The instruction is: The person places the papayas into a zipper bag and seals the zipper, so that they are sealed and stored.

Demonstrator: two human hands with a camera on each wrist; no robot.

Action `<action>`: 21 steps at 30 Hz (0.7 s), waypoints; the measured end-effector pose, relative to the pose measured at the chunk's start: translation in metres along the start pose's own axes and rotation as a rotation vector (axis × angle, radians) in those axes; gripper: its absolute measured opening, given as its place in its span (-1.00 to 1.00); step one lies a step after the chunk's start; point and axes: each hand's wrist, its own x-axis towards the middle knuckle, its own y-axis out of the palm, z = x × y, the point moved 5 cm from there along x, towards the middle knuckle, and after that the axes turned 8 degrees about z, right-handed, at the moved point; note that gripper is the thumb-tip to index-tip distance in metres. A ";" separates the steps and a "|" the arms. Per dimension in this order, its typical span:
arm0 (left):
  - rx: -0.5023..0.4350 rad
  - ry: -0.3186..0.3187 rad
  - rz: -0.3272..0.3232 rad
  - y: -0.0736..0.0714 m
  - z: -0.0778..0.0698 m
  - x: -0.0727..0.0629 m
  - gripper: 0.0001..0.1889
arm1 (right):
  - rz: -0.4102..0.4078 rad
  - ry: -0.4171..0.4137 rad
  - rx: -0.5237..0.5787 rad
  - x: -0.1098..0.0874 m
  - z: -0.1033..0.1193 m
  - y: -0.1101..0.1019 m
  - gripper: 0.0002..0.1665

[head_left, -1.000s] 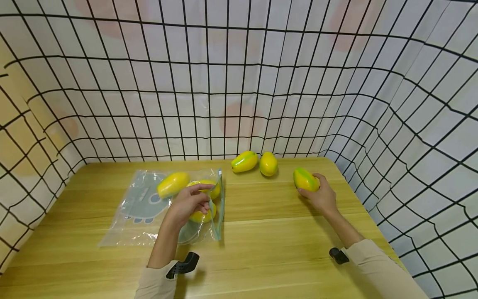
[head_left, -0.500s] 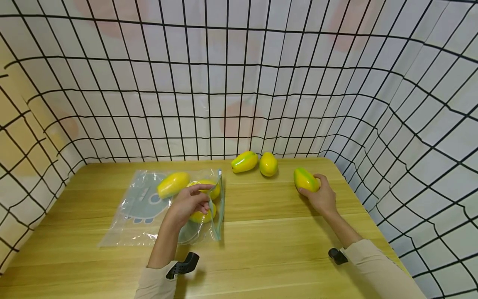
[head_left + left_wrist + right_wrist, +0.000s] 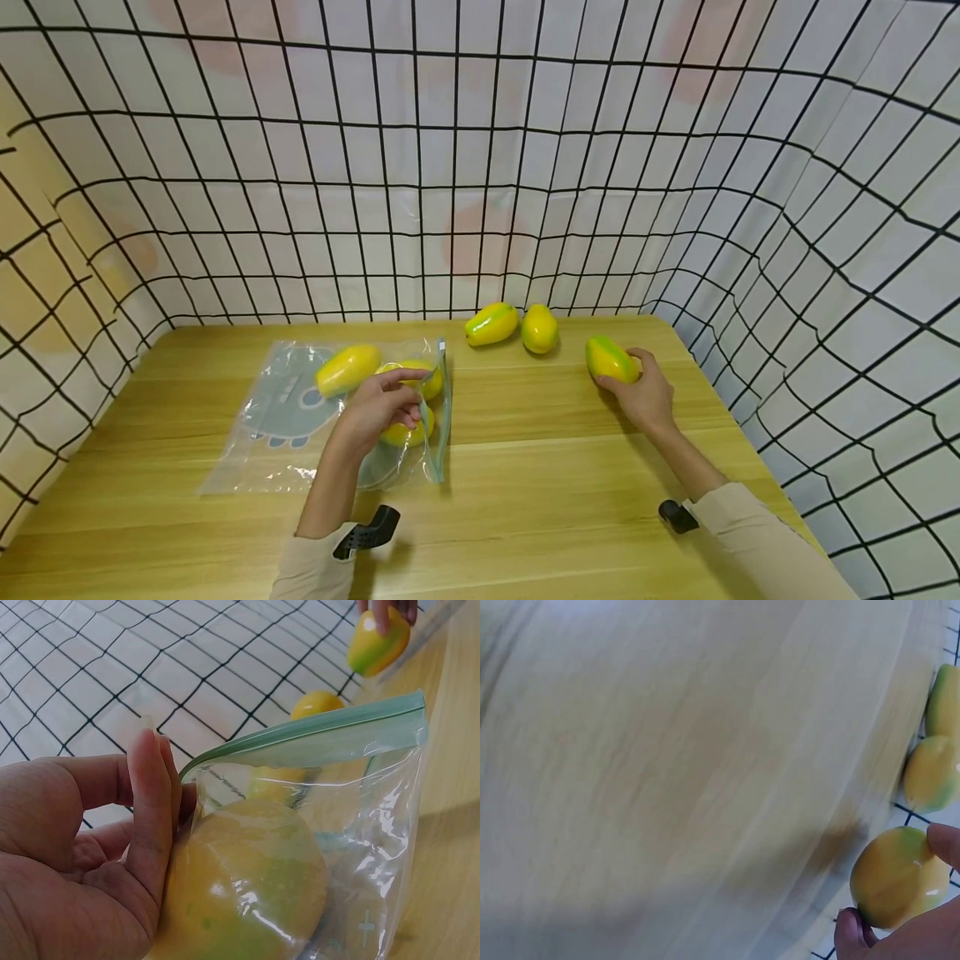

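My left hand (image 3: 378, 408) pinches the green zip edge of a clear plastic zip bag (image 3: 255, 467) with a blue-grey cartoon print. Inside the bag, by its mouth, are two yellow mangoes; one big mango (image 3: 247, 885) shows through the film in the left wrist view. Another yellow fruit (image 3: 348, 371) lies within the bag's outline farther left. Over at the right, my right hand (image 3: 647, 398) grips a yellow-green mango (image 3: 610, 360) between thumb and fingers. In the right wrist view this held mango (image 3: 896, 877) appears above the tabletop.
Two loose mangoes, one streaked green (image 3: 492, 324) and one rounder (image 3: 539, 329), sit at the back edge of the wooden table (image 3: 540, 500). A black wire grid (image 3: 420, 183) backed by pale sheeting encloses the back and sides.
The mango in my right hand has shifted very slightly left. My left hand and the bag have stayed in place.
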 end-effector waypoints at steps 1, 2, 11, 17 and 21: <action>0.001 0.000 -0.001 0.000 0.000 0.000 -0.57 | 0.003 -0.005 -0.002 0.000 0.001 0.001 -0.08; 0.002 0.001 -0.001 0.000 0.000 0.000 -0.57 | 0.009 -0.011 -0.005 -0.001 0.003 0.001 -0.08; 0.007 -0.002 -0.004 -0.001 0.001 -0.001 -0.57 | 0.128 -0.033 0.009 -0.007 0.023 0.011 -0.07; 0.004 -0.008 -0.008 -0.001 0.001 0.000 -0.57 | 0.194 -0.046 0.015 -0.014 0.040 0.018 -0.06; 0.006 -0.009 -0.009 -0.001 0.001 0.001 -0.57 | 0.252 -0.044 0.034 -0.018 0.050 0.023 -0.06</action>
